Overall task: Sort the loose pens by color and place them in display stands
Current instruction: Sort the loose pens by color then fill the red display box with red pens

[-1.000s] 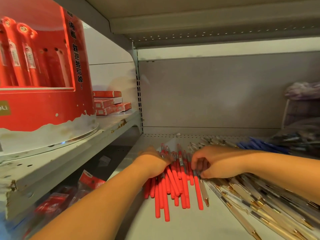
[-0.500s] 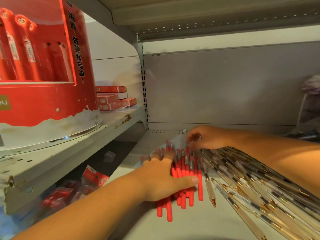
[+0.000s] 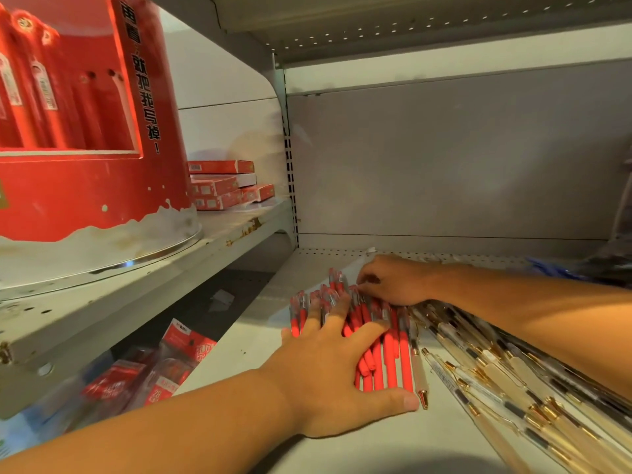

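Saw red pens point(image 3: 386, 357) bunched on the shelf point(image 3: 342, 439), lower middle. Had the left hand point(image 3: 335, 381) flat on them, fingers spread, thumb against the near ends. Had the right hand point(image 3: 396, 282) at the far ends, fingers curled; could not tell if pinching any. Seemed best to push both ends even, then lift only reds, leaving the gold pens point(image 3: 496, 378) at right. Read "就把我写掉!" on the red stand point(image 3: 85, 193), upper left, and "28" on a pack point(image 3: 157, 393), lower left.

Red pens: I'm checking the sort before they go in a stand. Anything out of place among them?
Yes. One cream pen with a gold tip lies against the right edge of the red pens, not in the cream pile.
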A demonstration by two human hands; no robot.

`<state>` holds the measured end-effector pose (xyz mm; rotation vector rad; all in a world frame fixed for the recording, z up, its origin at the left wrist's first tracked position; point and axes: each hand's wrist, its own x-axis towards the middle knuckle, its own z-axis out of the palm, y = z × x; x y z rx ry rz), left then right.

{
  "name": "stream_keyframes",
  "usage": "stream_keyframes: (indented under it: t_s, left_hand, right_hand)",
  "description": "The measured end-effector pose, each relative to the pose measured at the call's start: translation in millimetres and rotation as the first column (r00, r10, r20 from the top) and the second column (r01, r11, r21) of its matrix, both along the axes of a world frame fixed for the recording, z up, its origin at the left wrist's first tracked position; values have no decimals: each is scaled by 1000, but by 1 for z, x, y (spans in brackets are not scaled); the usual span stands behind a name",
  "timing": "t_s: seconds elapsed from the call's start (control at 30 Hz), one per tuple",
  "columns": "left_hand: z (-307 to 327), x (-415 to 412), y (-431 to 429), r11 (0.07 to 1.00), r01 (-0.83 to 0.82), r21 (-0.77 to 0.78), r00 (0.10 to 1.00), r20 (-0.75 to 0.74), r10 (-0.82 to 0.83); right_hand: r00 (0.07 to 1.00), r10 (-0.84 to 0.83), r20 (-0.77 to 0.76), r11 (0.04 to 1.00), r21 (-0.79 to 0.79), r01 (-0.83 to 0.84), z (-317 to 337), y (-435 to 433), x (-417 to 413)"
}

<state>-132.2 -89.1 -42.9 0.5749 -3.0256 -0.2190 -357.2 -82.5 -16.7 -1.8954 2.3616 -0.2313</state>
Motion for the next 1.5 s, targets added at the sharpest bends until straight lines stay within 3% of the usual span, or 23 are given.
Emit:
stream_keyframes:
  t_s: [0.23,0.33,0.87,1.03,1.17,1.3,1.5]
  left_hand:
    - [1,-2,-1,997,0,-83,1000,-8,-1]
    - [2,2,2,998,62,-30,998,-28,-63]
    - [1,-8,0,986,65,-151,997,-29,-70]
    - [2,-11,0,983,138,-120,989,-32,-143]
    - [2,-13,-1,984,146,-104,988,-29,-150]
    - [4,-15,-2,984,149,-96,988,-22,-152]
    - [4,-16,-9,977,139,-160,989,-26,-145]
  right_hand:
    - [999,-21,36,993,-115,25,-6,7,6]
    - [995,-10,98,988,-155,25,-5,12,9]
    - [975,49,217,996,-90,-30,24,-3,2]
    - [974,131,185,989,45,-141,25,-50,5]
    - [975,102,199,985,114,-126,9,-73,6]
    - [977,146,155,981,104,-163,11,-67,11]
    - [949,208,237,974,34,-222,12,-37,11]
